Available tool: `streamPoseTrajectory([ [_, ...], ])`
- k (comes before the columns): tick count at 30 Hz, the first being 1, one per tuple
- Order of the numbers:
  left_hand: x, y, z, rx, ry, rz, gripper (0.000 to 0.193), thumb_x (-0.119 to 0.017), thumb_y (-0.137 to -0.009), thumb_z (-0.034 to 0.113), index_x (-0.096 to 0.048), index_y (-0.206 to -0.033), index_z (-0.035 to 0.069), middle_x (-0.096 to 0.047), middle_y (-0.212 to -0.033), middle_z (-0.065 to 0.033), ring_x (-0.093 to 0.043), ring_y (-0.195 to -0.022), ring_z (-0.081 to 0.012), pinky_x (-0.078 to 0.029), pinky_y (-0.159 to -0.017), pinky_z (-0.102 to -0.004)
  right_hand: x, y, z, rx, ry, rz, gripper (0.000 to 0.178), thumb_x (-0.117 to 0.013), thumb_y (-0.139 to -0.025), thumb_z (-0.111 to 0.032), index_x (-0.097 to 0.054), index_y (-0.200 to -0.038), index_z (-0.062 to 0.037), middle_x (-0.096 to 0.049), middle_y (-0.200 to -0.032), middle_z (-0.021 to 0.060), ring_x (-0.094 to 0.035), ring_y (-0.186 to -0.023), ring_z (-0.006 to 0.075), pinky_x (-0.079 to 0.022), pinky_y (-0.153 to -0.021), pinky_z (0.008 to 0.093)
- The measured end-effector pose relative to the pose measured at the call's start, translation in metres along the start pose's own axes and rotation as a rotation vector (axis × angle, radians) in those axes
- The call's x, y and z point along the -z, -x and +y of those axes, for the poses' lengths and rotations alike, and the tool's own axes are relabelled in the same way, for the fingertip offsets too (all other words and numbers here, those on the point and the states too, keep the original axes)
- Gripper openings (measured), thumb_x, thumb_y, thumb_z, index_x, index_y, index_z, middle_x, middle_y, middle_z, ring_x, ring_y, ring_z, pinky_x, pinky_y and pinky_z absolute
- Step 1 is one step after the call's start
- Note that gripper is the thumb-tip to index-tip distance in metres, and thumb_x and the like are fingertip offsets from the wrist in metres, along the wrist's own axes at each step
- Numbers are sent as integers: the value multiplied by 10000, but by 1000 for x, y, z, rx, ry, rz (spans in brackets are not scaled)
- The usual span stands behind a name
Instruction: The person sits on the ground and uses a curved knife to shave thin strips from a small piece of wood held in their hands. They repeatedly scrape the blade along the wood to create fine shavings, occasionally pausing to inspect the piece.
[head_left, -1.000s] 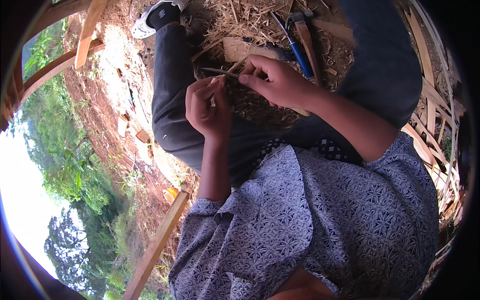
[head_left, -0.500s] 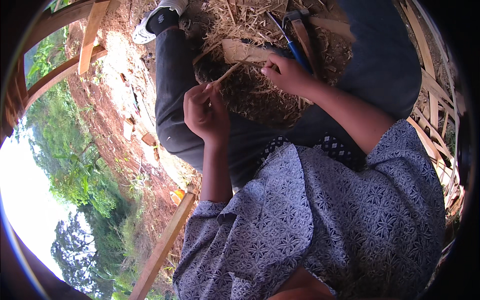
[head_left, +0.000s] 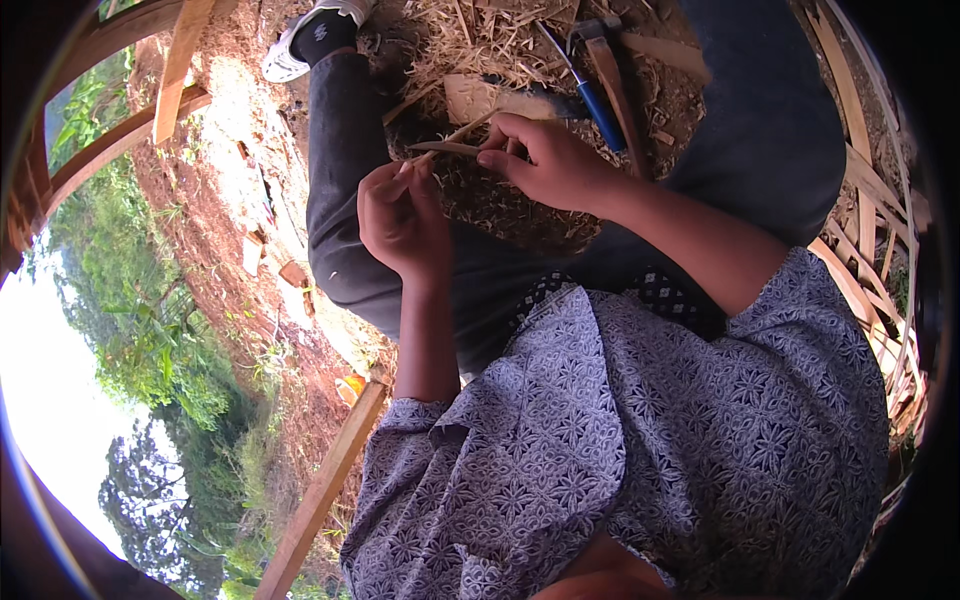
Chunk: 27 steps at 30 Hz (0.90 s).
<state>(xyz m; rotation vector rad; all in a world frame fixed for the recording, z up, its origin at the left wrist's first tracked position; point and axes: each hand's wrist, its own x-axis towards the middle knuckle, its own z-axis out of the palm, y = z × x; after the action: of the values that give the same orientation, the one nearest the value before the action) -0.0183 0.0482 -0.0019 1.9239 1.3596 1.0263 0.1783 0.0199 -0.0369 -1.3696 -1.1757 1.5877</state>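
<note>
My left hand (head_left: pixel 405 220) pinches the near end of a thin wooden stick (head_left: pixel 470 127), which slants up and to the right. My right hand (head_left: pixel 550 165) is closed round a small knife, its handle hidden in the fist. The knife's blade (head_left: pixel 447 147) points left and lies across or close against the stick, just by my left fingertips; whether it cuts in is too fine to tell. Both hands hover between my bent legs, above ground strewn with shavings.
Beyond my right hand lie a blue-handled tool (head_left: pixel 600 115) with a metal shaft and a hammer-like tool (head_left: pixel 615 85) with a wooden handle. A flat wood block (head_left: pixel 520 102) sits among shavings (head_left: pixel 490 50). Wood strips (head_left: pixel 865 200) pile at right; a wooden post (head_left: pixel 325 490) rises lower left.
My right hand has moved left and slightly nearer, bringing the knife blade along the stick to my left fingertips. My left hand has shifted slightly left, still pinching the stick.
</note>
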Motion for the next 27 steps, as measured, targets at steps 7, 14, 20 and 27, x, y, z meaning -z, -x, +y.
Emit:
streamPoseTrajectory([
  [7, 3, 1, 0, -24, -87, -19, 118, -591, -964, -129, -587, -1034, -34, -650, -1043, -142, -716, -906, -199, -612, -834, -305, 0, 1, 9, 38, 14, 11, 211, -671, -1003, -245, -633, -1034, -39, -640, -744, 46, -593, -676, 135, -461, -618, 324],
  [14, 7, 0, -11, -50, -49, 0, 110, -611, -967, -113, -590, -1037, -31, -652, -1031, -131, -708, -888, -176, -592, -793, -271, 7, -5, 82, -203, 169, 136, 211, -648, -1002, -229, -610, -1033, -24, -653, -786, 99, -626, -701, 180, -480, -651, 362],
  [20, -5, 0, 3, -42, 6, 76, 123, -737, -891, -60, -647, -914, 20, -690, -950, -113, -683, -811, -167, -559, -675, -283, 8, 6, -4, -223, -121, 1, 256, -647, -1025, -278, -615, -1050, -26, -624, -788, 16, -558, -635, 82, -430, -556, 283],
  [27, -5, -4, 9, -136, -150, 28, 173, -751, -859, -82, -650, -924, 42, -708, -930, -118, -689, -779, -189, -557, -660, -291, 0, 7, -16, 3, -45, -6, 229, -657, -1018, -252, -629, -1030, -26, -629, -777, 47, -576, -715, 93, -456, -631, 304],
])
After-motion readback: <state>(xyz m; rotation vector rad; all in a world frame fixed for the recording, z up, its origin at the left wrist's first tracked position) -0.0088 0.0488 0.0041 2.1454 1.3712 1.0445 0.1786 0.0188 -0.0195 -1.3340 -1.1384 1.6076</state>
